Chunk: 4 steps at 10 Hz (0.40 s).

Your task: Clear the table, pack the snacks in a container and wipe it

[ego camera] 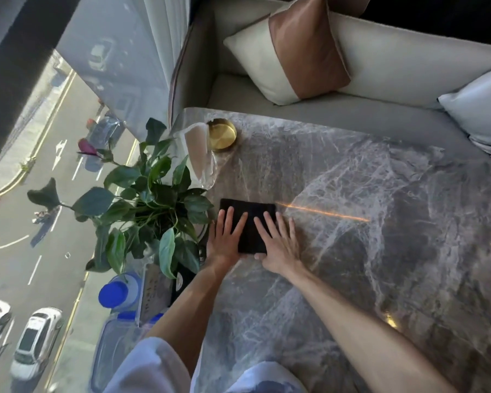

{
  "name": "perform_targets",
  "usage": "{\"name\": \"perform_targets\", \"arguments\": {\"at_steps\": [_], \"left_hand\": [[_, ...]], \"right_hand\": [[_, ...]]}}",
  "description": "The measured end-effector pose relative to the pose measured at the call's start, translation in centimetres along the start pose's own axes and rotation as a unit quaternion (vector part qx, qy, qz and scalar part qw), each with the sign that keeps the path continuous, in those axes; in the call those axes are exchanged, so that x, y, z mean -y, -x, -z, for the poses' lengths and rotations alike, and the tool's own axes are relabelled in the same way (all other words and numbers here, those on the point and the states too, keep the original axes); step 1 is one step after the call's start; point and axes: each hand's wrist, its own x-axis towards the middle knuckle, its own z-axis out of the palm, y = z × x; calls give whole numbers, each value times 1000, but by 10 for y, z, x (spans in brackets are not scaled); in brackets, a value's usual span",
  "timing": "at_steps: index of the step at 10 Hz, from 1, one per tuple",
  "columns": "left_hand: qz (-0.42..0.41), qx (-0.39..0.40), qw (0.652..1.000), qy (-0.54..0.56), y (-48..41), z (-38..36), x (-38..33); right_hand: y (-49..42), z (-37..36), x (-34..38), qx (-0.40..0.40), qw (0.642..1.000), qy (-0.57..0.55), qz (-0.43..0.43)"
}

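A folded black cloth (250, 211) lies flat on the grey marble table (380, 222), near its left side. My left hand (224, 236) rests palm down on the cloth's left part, fingers spread. My right hand (278, 242) presses flat on its right part, the thumb at the near edge. Neither hand grips anything. At the lower left a clear plastic container (114, 347) with a blue rim stands beside a blue-capped bottle (116, 292); what is inside the container cannot be made out.
A leafy potted plant (142, 199) stands at the table's left edge, close to my left hand. Behind it are a clear glass sign holder (199, 154) and a gold dish (223, 134). A sofa with cushions (301, 52) lines the far side. A window drops away on the left.
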Motion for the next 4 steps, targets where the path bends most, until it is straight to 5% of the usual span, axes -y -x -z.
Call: {"name": "perform_targets", "arguments": {"at_steps": [2,4], "left_hand": [[24,12,1000,-16,5,7,-13],[15,-7,999,28,56,-12,-55]], "right_hand": [[-1,21,-6,45,999,-16,15],[71,16,-52,-122,979,-158,45]]}}
